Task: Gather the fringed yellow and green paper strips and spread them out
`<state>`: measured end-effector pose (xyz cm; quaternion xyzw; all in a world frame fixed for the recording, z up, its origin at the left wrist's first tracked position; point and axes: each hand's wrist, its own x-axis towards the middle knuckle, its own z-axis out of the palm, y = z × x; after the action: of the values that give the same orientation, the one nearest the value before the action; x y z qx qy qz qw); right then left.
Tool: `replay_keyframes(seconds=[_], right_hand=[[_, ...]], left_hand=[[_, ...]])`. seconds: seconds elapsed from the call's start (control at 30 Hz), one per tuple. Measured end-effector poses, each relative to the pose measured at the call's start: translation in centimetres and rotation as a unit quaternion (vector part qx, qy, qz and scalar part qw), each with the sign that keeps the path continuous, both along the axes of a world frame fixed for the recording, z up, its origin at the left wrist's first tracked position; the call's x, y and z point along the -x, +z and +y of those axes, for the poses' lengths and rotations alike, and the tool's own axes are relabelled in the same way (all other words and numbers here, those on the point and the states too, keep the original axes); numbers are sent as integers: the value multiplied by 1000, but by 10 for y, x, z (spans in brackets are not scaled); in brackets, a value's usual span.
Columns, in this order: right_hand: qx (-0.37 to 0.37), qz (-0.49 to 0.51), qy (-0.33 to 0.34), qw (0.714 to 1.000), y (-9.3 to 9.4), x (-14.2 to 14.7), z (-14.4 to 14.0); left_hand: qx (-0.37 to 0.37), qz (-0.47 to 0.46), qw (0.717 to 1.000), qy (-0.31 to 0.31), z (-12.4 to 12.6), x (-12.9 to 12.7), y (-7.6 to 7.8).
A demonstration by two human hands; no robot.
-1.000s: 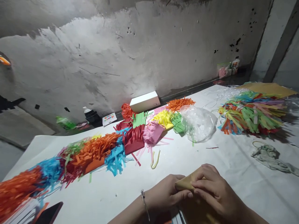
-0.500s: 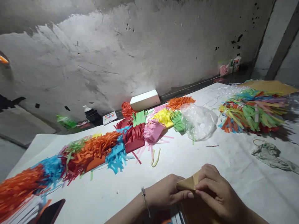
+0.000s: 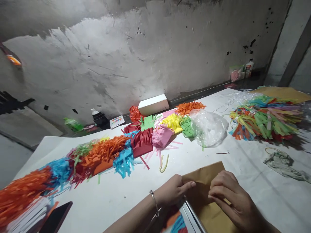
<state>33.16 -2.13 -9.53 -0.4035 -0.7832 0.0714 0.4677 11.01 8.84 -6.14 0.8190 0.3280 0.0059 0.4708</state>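
Note:
A sheet of brown paper [image 3: 202,170] stands tilted up at the near edge of the table. My left hand [image 3: 171,191], with a bracelet at the wrist, grips its left side, thumb across the front. My right hand [image 3: 229,194] is in front of the sheet, fingers curled and tips pressed together. Whether anything is pinched there, I cannot make out. Below my left hand lies a flat thing with a pale, shiny edge [image 3: 190,215], mostly cut off by the frame. Orange and blue colours [image 3: 178,223] show beside that edge.
Fringed paper pieces [image 3: 104,155] in several colours run across the table. Behind them stands a white box [image 3: 154,104]. A clear plastic bag [image 3: 210,127], a bundle of coloured strips [image 3: 267,119] and a crumpled greenish cloth [image 3: 282,161] lie rightward. A dark phone [image 3: 57,218] lies lower left.
The brown paper, folded over between both hands before, now stands opened out and taller. My right hand has moved slightly right, away from my left hand. The view has shifted a little.

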Motion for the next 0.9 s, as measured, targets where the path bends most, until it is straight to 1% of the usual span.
replay_keyframes(seconds=[0.1,0.2,0.3,0.4,0.5,0.57,0.67,0.77,0.83,0.9], right_hand=[[34,-2,-38,999,-2,4,2],[57,-19,-48,997,-2,10,6],[49,-29,-44,997,0,15,8],[19,-37,-61,997,0,16,7],[-37,-47,-57,997,-1,16,6],[-52,-49,-46,996,0,14,4],[-15,-8,-43,999,-2,10,-6],[48,88,-87,991,-7,9,-22],[65,141,-111,982,-12,17,-33],[73,181,-113,974,-17,32,-42]], left_hand=[[6,-17,1000,-15,-4,1,2],[6,-39,999,-32,-10,1,5],[1,-54,997,-53,-14,2,4],[-8,-52,997,-51,-14,4,1],[-25,-41,998,-28,-13,4,-2],[-30,-40,999,-15,-11,3,-3],[-35,-43,998,12,-4,2,-5],[-54,-37,996,65,5,5,-5],[-79,-31,990,115,8,10,-2],[-103,-27,981,163,5,16,6]])
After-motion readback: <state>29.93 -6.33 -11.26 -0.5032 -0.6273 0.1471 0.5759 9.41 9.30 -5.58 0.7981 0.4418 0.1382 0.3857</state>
